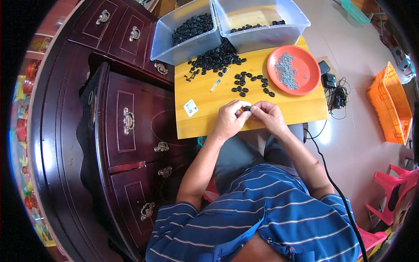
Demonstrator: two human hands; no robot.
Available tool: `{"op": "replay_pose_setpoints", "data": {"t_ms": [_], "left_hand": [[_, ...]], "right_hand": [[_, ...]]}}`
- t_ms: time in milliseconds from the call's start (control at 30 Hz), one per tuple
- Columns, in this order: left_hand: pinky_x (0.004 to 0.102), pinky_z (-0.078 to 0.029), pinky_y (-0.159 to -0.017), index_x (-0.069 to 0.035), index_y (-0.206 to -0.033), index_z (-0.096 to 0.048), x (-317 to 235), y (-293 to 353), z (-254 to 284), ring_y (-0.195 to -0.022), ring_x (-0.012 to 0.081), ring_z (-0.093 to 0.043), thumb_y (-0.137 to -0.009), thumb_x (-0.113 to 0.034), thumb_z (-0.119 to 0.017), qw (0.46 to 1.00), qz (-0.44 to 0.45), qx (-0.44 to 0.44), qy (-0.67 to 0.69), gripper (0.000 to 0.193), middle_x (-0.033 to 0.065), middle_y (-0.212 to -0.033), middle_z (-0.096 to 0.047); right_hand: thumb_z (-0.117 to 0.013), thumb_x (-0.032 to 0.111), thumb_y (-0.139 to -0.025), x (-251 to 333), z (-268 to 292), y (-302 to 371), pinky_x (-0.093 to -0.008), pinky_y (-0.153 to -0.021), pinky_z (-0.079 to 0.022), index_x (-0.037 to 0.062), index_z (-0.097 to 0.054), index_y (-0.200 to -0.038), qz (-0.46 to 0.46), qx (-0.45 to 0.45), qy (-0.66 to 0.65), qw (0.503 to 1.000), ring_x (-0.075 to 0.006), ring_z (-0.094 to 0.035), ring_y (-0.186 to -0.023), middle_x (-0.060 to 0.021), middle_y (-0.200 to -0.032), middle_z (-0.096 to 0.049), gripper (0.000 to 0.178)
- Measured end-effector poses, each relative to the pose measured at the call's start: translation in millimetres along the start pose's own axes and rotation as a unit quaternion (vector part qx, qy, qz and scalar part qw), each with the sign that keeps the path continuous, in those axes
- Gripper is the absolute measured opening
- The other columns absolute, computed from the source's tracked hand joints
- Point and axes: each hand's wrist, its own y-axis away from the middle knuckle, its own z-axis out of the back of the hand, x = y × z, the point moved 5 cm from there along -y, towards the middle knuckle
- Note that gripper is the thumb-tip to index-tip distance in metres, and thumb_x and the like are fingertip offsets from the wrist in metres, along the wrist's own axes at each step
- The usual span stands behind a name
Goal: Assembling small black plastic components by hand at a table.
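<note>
Near the front edge of the wooden table, my two hands meet around a small black oval plastic piece (247, 108). My left hand (230, 118) pinches it between thumb and fingers. My right hand (270, 117) is closed in a pinch at the piece's right side; anything tiny between those fingertips is too small to make out. Just beyond my hands lie several loose black oval pieces (242, 83), scattered apart. At the right stands an orange-red round plate (310, 65) with a heap of small silvery metal pins or screws (286, 72).
Two clear plastic bins (185, 53) at the table's back hold black pieces; a pile (218, 56) spreads before them. A thin pen-like stick (219, 80) and a white printed card (190, 108) lie left. A dark wooden cabinet (131, 87) borders the left; cables (338, 98) lie right.
</note>
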Motion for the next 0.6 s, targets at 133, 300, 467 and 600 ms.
{"op": "replay_pose_setpoints", "data": {"t_ms": [133, 300, 467, 600], "left_hand": [[0.0324, -0.050, -0.059, -0.002, -0.094, -0.071, 33, -2, 8, -0.060, 0.0189, -0.062, -0.083, -0.005, -0.066, 0.988, 0.095, 0.109, -0.059, 0.012, 0.0106, -0.070, -0.066], [0.0300, -0.054, -0.077, -0.006, -0.102, -0.073, 53, -40, 73, -0.086, 0.0133, -0.068, -0.087, -0.006, -0.062, 0.976, 0.097, 0.108, -0.165, 0.019, 0.0055, -0.093, -0.073], [0.0298, -0.054, -0.084, 0.000, -0.148, -0.033, -8, -116, 168, -0.090, 0.0169, -0.065, -0.085, -0.003, -0.066, 0.959, -0.030, -0.214, -0.185, 0.071, 0.0145, -0.121, -0.063], [0.0316, -0.055, -0.073, -0.001, -0.126, -0.058, -34, -114, 124, -0.078, 0.0207, -0.066, -0.076, -0.001, -0.072, 0.944, -0.151, -0.197, -0.216, 0.051, 0.0155, -0.111, -0.066]], "right_hand": [[-0.062, 0.022, -0.098, -6, 3, -5, -0.0236, -0.069, -0.048, 0.0014, -0.067, -0.095, 0.001, 0.024, 0.016, 1.000, -0.0069, -0.057, -0.073, 0.0003, -0.082, -0.065, 0.021], [-0.062, 0.022, -0.098, -2, 9, -7, -0.0234, -0.064, -0.047, 0.0011, -0.066, -0.094, -0.033, 0.013, -0.071, 0.997, -0.0067, -0.054, -0.067, 0.0005, -0.079, -0.064, 0.022], [-0.061, 0.024, -0.099, -7, 11, -7, -0.0239, -0.069, -0.050, 0.0028, -0.065, -0.095, -0.039, 0.025, -0.038, 0.998, -0.0070, -0.057, -0.072, 0.0003, -0.083, -0.065, 0.022], [-0.061, 0.025, -0.099, -9, 14, -7, -0.0241, -0.072, -0.051, 0.0035, -0.065, -0.096, -0.017, 0.031, -0.021, 0.999, -0.0069, -0.059, -0.075, 0.0004, -0.085, -0.065, 0.022]]}}
